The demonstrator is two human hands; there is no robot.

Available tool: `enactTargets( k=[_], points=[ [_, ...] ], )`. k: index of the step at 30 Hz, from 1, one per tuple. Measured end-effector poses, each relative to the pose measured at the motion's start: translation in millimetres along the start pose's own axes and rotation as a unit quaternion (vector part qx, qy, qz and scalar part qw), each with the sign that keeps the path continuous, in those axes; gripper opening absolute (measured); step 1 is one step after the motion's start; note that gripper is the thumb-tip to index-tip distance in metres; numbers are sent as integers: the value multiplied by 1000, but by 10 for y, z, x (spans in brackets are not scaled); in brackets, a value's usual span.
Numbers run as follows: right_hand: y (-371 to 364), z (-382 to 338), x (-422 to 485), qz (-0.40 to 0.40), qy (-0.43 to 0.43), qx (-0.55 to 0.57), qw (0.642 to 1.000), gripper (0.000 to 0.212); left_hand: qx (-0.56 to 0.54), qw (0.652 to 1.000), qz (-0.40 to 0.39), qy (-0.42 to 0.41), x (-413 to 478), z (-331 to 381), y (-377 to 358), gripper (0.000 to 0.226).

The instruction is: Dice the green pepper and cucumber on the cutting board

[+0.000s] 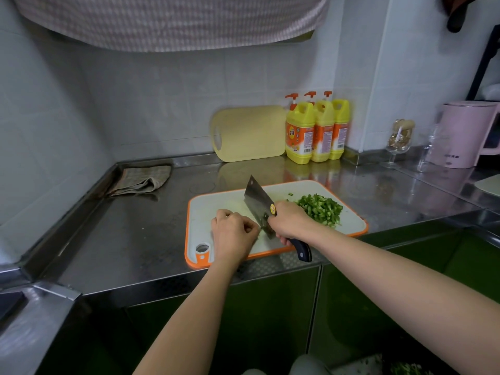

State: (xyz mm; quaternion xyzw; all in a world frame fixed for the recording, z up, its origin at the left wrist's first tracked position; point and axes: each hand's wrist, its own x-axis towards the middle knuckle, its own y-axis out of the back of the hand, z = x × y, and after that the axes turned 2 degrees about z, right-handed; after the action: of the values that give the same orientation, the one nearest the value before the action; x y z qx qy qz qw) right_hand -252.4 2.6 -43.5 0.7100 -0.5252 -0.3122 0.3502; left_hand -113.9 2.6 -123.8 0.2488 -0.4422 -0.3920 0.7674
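The left hand's fingers (250, 229) are curled in tight, with the knuckles turned toward the cleaver (257, 201) and almost touching its near edge. That closeness is the main risk. If a fingertip creeps out past the knuckles, or the blade drifts left as it comes down, the edge will meet skin. Whatever piece the fingers may be pinning is hidden under the left hand (234, 231), so I cannot tell whether they hold anything. If it is a small stub, it is likely to roll or squirt out under the blade and pull the cut off line.

The right hand (290, 220) is wrapped fully round the cleaver's handle (303, 250), up near the blade. The dark butt of the handle sticks out toward the near edge of the board (216, 197). The blade tilts up and away, with its far corner raised and its near end low beside the left fingers.

The green dice (320, 209) lie heaped on the far right part of the board, just beyond the right hand. A wide swing or sweep could knock them over the rim onto the counter (135, 239). No whole pepper or cucumber is in sight. The board's near edge sits close to the counter's front lip, so hard chopping might walk it off.
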Motion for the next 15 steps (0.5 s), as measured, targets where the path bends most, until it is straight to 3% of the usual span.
enactTargets(
  k=[6, 9, 15],
  points=[
    [102, 58, -24, 20, 15, 52, 998, 22, 29, 998, 61, -15, -44, 81, 106, 16],
    [85, 3, -94, -10, 23, 31, 999, 23, 52, 992, 113, 29, -85, 99, 150, 21],
    [57, 61, -74, -53, -10, 19, 998, 19, 119, 988, 41, 91, -106, 109, 230, 37]
  ],
)
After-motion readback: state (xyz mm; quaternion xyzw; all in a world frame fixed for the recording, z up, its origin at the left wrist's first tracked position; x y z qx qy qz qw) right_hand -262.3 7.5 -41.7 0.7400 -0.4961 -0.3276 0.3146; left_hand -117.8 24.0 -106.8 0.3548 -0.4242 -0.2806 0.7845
